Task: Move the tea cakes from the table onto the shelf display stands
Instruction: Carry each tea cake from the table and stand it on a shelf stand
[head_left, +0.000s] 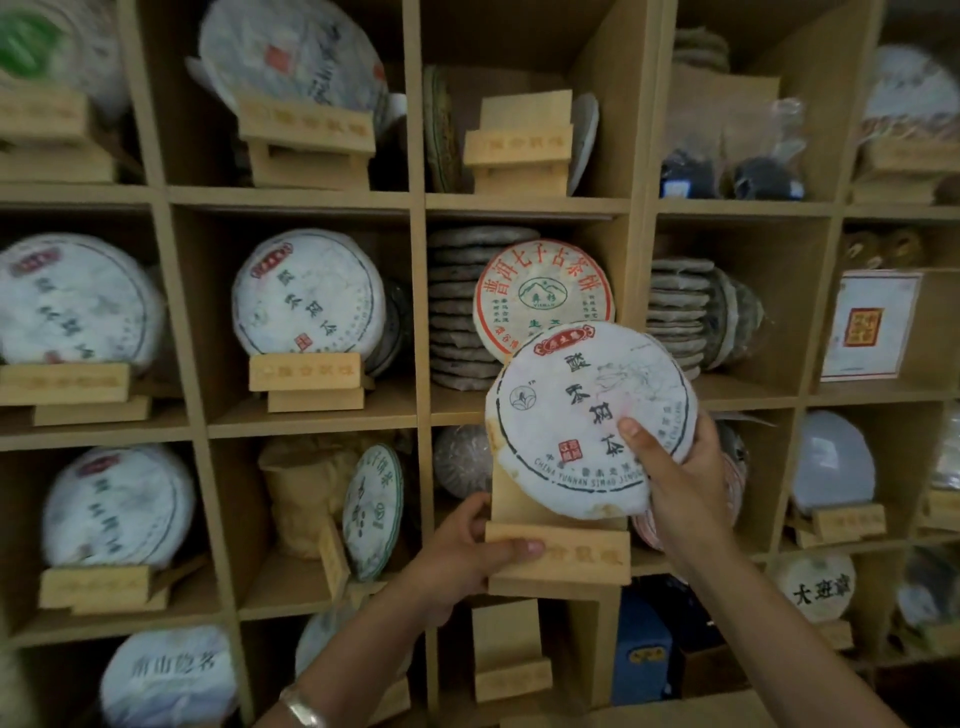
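A round tea cake (576, 415) in white paper with black characters and a red label rests tilted on a wooden display stand (566, 558) held out in front of the shelf. My right hand (680, 467) grips the cake's lower right edge, thumb on its face. My left hand (467, 556) holds the stand's left end, thumb across its front bar. Behind the cake, another cake with red ring lettering (540, 291) leans in the middle cubby.
A wooden grid shelf (421, 312) fills the view. Many cubbies hold wrapped cakes on stands (306, 301). An empty stand (519, 140) sits in the upper middle cubby, another (511, 654) below. Stacks of bare cakes (675, 312) and a blue box (641, 644) occupy others.
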